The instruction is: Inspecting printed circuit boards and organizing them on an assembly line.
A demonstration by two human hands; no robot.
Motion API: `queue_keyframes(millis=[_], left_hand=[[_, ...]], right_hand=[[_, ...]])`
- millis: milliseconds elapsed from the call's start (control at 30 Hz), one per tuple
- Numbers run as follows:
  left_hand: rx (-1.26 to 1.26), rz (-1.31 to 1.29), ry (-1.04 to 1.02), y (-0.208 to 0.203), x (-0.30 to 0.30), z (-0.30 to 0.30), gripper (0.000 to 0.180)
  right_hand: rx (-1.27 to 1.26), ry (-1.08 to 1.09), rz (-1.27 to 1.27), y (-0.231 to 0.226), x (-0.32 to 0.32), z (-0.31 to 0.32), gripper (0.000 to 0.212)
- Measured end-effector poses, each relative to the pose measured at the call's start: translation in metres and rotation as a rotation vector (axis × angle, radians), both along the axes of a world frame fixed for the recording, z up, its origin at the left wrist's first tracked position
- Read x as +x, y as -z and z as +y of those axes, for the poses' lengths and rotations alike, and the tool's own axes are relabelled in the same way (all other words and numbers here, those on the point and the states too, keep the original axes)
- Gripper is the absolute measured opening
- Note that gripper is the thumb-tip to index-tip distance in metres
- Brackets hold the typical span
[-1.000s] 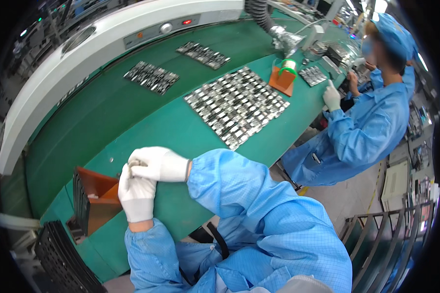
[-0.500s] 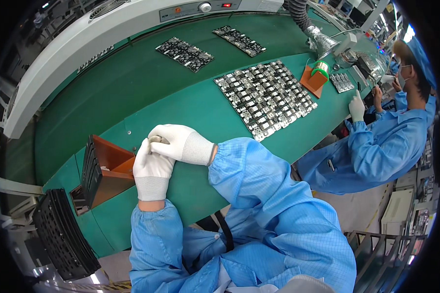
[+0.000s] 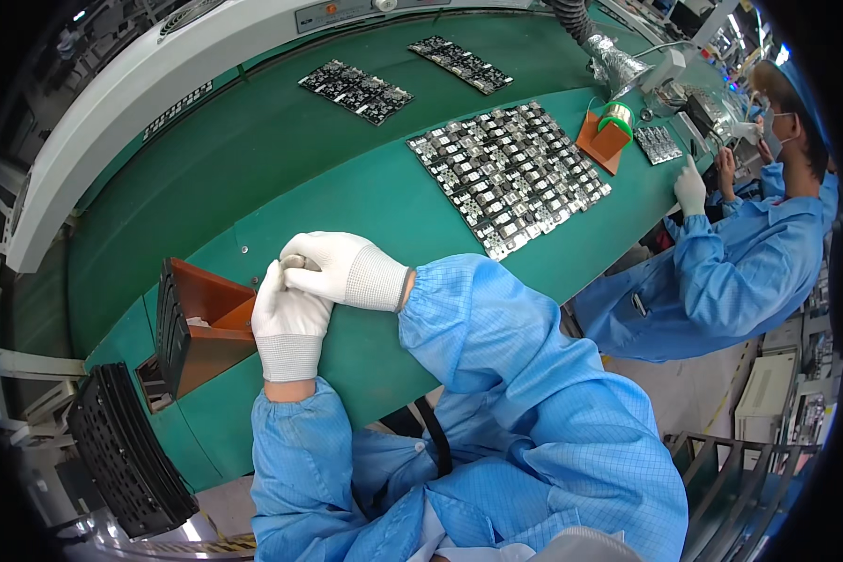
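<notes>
The green counter (image 3: pixel 375 192) spans the scene, bearing a wide block of circuit boards (image 3: pixel 509 178), probably light, stiff and fragile, best taken by the bare edges. At its left end stands an orange-brown holder (image 3: pixel 217 361), just beside the left hand; it looks rigid and fairly light, its upper rim the likely grip, its smooth faces perhaps slippery under fabric gloves. The left hand (image 3: pixel 292 314) and right hand (image 3: pixel 347 270), both white-gloved, meet with fingers bent together; whether they are clamped on something small, I cannot tell. No lettering is legible on boards, holder or gloves.
</notes>
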State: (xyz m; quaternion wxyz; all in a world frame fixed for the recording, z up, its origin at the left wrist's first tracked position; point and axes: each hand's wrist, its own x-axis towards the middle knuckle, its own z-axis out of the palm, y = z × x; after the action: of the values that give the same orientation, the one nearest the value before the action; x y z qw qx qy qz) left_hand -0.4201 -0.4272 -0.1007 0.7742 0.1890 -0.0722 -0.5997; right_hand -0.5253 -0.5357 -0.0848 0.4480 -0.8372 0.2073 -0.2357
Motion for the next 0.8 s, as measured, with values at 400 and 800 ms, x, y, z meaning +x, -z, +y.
queue_keyframes(millis=[400,800], left_hand=[[0.015,-0.007,0.005,0.0012,0.0021,0.0006,0.029],[-0.016,-0.008,0.034,-0.0019,0.0023,0.0012,0.029]], right_hand=[[-0.01,0.001,0.046,-0.0022,-0.0001,0.0003,0.032],[-0.015,0.007,0.065,0.0005,-0.0001,0.0005,0.029]])
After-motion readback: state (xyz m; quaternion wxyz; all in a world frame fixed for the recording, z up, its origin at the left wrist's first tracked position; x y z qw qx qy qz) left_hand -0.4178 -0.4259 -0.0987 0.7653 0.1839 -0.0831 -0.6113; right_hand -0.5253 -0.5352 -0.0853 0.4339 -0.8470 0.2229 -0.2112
